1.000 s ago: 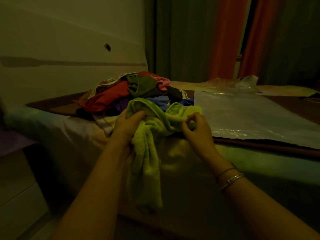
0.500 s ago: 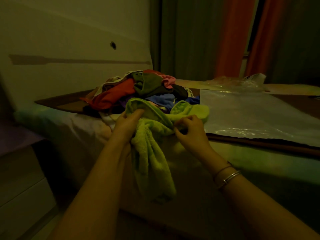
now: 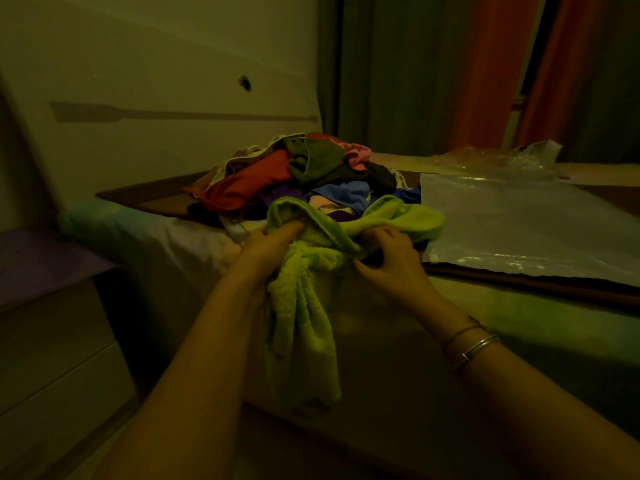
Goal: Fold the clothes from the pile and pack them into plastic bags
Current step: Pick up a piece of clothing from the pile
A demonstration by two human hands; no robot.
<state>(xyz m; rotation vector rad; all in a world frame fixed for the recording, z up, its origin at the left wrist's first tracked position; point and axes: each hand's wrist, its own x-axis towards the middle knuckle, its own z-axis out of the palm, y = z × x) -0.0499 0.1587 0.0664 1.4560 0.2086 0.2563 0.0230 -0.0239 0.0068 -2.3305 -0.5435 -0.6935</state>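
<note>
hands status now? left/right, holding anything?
Left hand: closed, gripping the lime-green fleecy garment near its upper bunched edge.
Right hand: closed, fingers pinching the same garment's fabric further right.

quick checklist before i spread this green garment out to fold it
1. Left hand has a grip on the green garment: ok, fingers tucked into its upper fold.
2. Right hand has a grip on it: ok, pinching near the middle.
3. Garment free of the pile: cannot tell, its top edge lies against the other clothes.
4. Garment untangled: not ok, it hangs bunched over the bed edge.
5. Plastic bag ready: ok, lying flat on the bed to the right.
6. Bag open: cannot tell.
</note>
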